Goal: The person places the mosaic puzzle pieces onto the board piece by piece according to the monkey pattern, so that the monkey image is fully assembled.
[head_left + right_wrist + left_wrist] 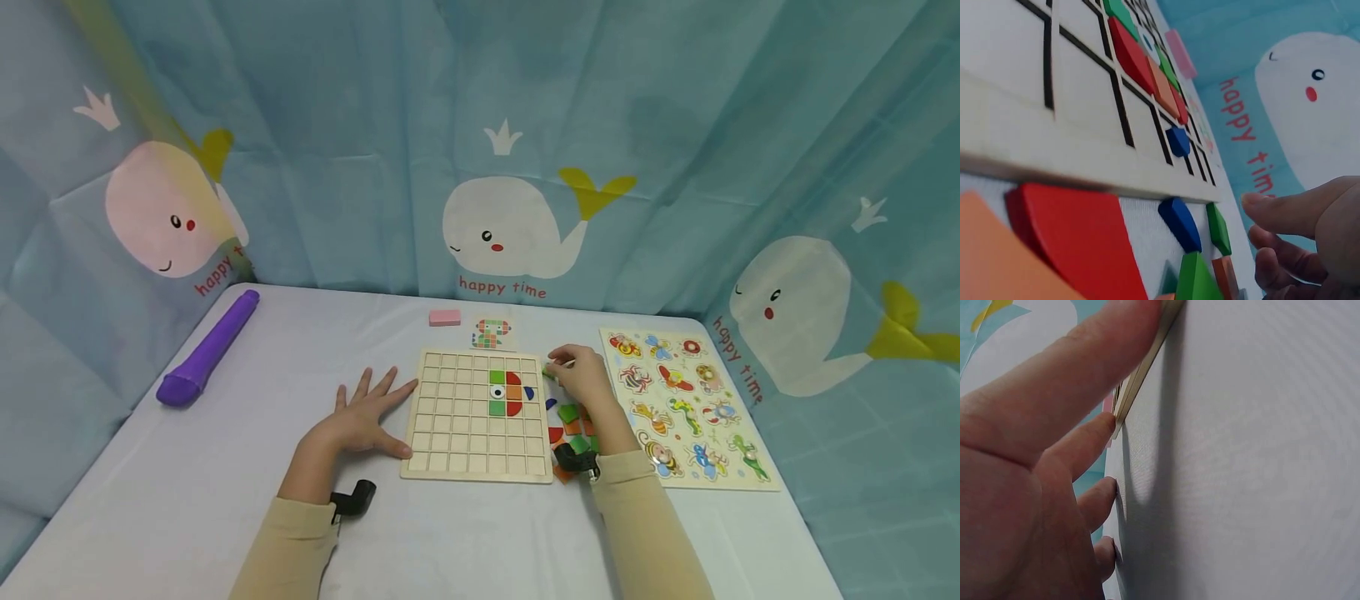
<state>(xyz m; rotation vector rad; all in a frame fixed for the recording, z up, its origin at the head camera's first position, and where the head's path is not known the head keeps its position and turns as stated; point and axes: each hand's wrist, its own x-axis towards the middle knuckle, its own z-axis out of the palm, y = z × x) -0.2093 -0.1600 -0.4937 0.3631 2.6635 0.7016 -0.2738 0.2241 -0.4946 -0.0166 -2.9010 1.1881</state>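
Note:
A wooden grid board [450, 425] lies flat in front of me. Green, red and orange pieces and a white eye tile [497, 392] fill some cells on its right side, beside a small blue half-round piece [529, 393]. My left hand [363, 422] has its fingers spread, with thumb and index finger touching the board's left edge. By the upper right corner, my right hand [587, 379] hovers with bent fingers close to a green piece [1217, 228]. In the right wrist view, a gap shows between thumb and fingers, with nothing held there.
Several loose pieces, among them a red one [1079, 237] and a blue one [1180, 224], lie right of the board. Behind the board are a picture card [492, 333] and a pink block [445, 317]. An insect puzzle [701, 417] lies right; a purple microphone-shaped object [210, 348] left.

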